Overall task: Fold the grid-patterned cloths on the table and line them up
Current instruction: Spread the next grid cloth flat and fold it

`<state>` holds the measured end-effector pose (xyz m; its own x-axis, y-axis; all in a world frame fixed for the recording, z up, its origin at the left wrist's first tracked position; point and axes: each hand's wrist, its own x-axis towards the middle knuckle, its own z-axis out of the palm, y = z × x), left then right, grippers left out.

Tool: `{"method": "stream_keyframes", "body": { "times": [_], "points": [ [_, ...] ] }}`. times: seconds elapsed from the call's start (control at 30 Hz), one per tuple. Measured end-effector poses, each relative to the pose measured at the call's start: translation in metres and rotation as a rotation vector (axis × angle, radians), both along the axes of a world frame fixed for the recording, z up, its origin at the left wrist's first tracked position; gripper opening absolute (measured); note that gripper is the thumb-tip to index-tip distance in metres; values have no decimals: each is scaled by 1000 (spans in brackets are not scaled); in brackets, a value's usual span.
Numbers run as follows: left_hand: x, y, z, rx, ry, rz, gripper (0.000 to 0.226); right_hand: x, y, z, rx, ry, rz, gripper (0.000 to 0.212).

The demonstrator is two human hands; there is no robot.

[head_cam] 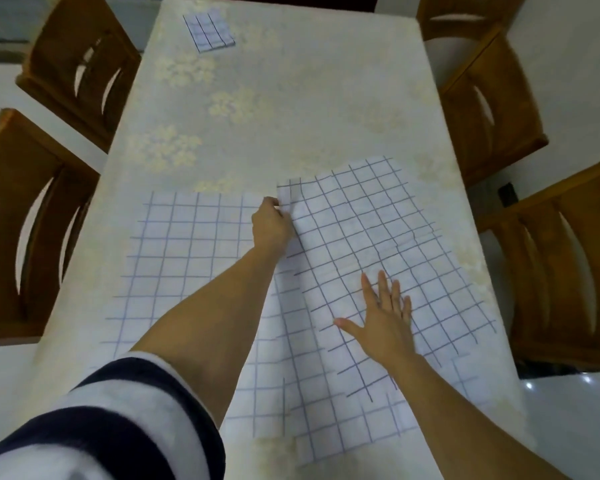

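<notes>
Two white cloths with blue grid lines lie spread on the near half of the table. One cloth (187,244) lies flat on the left. The other cloth (368,237) lies askew on the right and overlaps it. My left hand (271,223) pinches the far left edge of the right cloth, near its corner. My right hand (385,320) presses flat on that same cloth with fingers spread. A small folded grid cloth (208,29) sits at the far left end of the table.
The table (291,109) wears a pale floral tablecloth. Wooden chairs stand on both sides: two on the left (80,64) (21,230), two on the right (485,98) (565,265).
</notes>
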<state>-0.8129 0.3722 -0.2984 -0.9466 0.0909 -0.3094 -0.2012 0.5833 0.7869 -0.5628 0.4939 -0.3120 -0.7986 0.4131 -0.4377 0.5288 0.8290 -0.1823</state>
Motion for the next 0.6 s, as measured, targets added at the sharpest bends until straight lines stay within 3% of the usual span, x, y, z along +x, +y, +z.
{"method": "stream_keyframes", "body": {
  "times": [0.17,0.47,0.6],
  "points": [
    [0,-48,4,16,32,39,20,-17,-26,11,-30,69,-39,104],
    [56,-198,17,293,-154,362,20,-79,-148,24,-71,93,-8,97],
    [97,-259,21,280,-206,432,18,-89,-198,17,-62,88,64,92]
  ]
}}
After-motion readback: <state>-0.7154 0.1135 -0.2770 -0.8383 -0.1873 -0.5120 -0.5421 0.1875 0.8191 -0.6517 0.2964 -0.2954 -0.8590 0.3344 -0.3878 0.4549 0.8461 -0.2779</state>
